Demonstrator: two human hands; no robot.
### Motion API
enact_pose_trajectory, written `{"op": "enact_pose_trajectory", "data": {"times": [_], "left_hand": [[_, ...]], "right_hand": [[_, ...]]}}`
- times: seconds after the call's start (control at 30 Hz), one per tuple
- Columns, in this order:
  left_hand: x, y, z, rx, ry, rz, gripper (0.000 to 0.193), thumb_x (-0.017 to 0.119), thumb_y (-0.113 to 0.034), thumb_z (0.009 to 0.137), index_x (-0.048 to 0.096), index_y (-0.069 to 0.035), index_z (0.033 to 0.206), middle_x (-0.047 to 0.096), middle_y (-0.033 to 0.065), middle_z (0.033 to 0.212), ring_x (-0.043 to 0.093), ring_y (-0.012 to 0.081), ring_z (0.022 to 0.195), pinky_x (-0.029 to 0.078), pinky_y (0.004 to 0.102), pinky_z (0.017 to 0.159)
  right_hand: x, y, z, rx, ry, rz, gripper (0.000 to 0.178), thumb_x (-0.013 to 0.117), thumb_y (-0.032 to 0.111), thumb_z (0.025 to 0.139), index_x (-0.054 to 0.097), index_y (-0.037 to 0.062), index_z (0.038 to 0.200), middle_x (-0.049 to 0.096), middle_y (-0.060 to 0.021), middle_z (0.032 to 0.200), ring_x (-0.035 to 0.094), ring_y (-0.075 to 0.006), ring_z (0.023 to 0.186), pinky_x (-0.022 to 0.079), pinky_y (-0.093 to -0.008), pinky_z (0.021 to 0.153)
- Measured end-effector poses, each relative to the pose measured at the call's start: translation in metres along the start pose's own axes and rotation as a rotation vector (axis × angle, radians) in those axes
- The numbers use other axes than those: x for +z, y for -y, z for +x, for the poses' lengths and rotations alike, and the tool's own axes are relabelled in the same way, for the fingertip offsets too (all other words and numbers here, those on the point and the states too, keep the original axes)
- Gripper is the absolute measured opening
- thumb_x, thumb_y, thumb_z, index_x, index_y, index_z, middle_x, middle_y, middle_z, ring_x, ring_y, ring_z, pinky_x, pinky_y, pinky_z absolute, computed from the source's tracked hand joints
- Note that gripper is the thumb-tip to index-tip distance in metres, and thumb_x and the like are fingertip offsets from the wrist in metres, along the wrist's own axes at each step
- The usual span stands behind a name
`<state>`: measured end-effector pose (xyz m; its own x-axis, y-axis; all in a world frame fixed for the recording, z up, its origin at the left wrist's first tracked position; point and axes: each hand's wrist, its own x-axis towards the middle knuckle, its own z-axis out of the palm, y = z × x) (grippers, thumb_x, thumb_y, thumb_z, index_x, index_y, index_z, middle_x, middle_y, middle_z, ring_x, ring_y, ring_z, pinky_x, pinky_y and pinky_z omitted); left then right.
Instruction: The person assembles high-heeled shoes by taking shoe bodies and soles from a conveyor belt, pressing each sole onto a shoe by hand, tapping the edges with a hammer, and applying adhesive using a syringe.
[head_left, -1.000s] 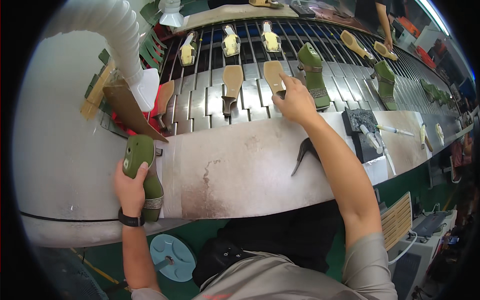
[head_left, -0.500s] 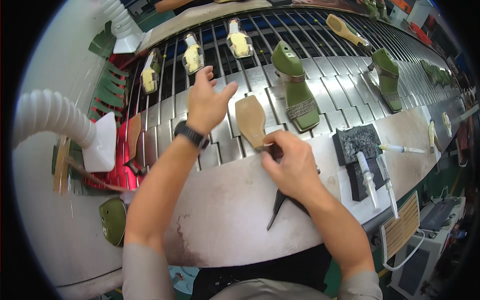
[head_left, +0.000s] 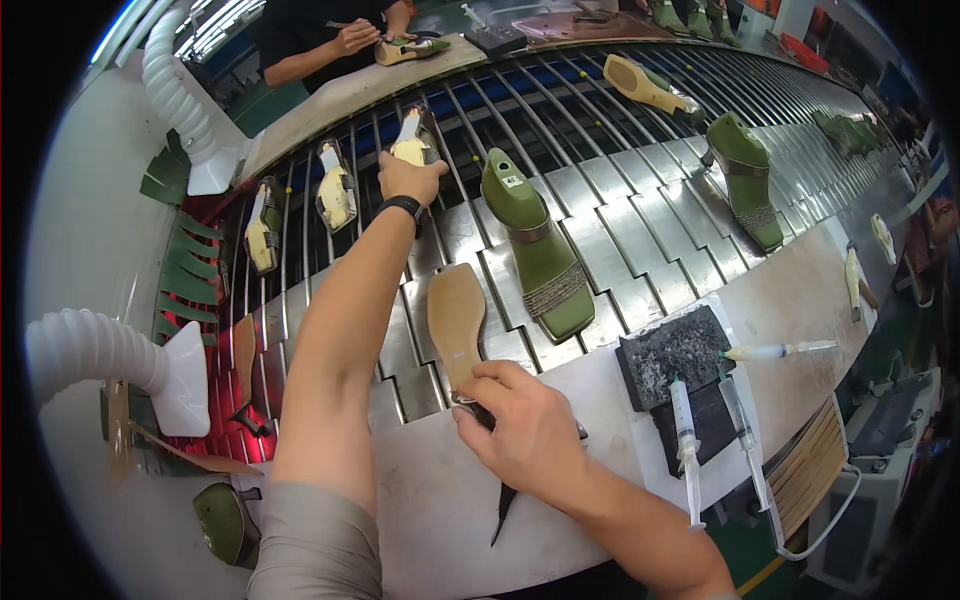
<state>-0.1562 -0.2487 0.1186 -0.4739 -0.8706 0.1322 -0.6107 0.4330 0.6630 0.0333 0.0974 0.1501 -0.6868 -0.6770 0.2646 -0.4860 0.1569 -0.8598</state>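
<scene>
My left hand (head_left: 412, 180) reaches far out over the rollers. Its thumb and fingers close around a lasted shoe (head_left: 413, 148) that lies with its cream-yellow underside up. Close to me, my right hand (head_left: 520, 425) pinches the narrow end of a tan shoe sole (head_left: 457, 315); its fingers hide that end. Below this hand a thin black pointed piece (head_left: 505, 508) shows on the worktop, mostly covered. To the right of the sole stands a green sandal (head_left: 530, 245) on its last, with a braided strap. Two more yellow-bottomed lasted shoes (head_left: 336, 190) (head_left: 263, 235) lie left of my left hand.
A roller conveyor (head_left: 480, 120) crosses ahead, with metal plates (head_left: 640, 250) on its near side. Black blocks (head_left: 675, 355) and several syringes (head_left: 688, 450) lie at right. White hoses (head_left: 95, 345) hang at left. Across the conveyor, a co-worker's hands (head_left: 355, 38) handle a shoe.
My left hand has gone from hovering beside the lasted shoes to gripping the rightmost one. The right hand still holds the sole. My view has tilted up, bringing the co-worker in.
</scene>
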Motion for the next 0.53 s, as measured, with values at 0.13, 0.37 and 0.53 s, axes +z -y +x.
{"op": "enact_pose_trajectory", "data": {"times": [0.13, 0.37, 0.53], "left_hand": [[-0.088, 0.038, -0.062, 0.111, 0.237, -0.442, 0.087, 0.092, -0.018, 0.071, 0.049, 0.009, 0.141, 0.072, 0.0185, 0.118, 0.072, 0.0275, 0.105, 0.059, 0.0381, 0.093], [-0.288, 0.115, -0.325, 0.414, 0.126, -0.440, 0.106, 0.094, -0.011, 0.071, 0.036, 0.007, 0.158, 0.061, 0.0187, 0.135, 0.065, 0.0266, 0.119, 0.054, 0.0408, 0.103], [-0.374, 0.210, -0.470, 0.600, 0.010, 0.316, 0.126, 0.101, -0.016, 0.063, 0.029, -0.003, 0.165, 0.052, 0.0262, 0.146, 0.061, 0.0440, 0.127, 0.052, 0.0527, 0.109]], "right_hand": [[0.003, -0.001, 0.004, 0.010, -0.051, -0.192, 0.022, 0.080, 0.022, 0.084, 0.076, 0.0038, 0.098, 0.071, -0.0177, 0.106, 0.071, -0.0373, 0.086, 0.058, -0.0480, 0.079], [-0.012, 0.024, -0.001, 0.373, -0.121, 0.329, 0.027, 0.067, 0.021, 0.096, 0.067, -0.0057, 0.104, 0.072, -0.0165, 0.090, 0.075, -0.0267, 0.071, 0.061, -0.0380, 0.067], [0.028, 0.068, -0.071, 0.497, -0.089, 1.128, 0.036, 0.041, 0.009, 0.103, 0.045, 0.0018, 0.138, 0.065, -0.0209, 0.123, 0.077, -0.0341, 0.102, 0.066, -0.0436, 0.075]]}}
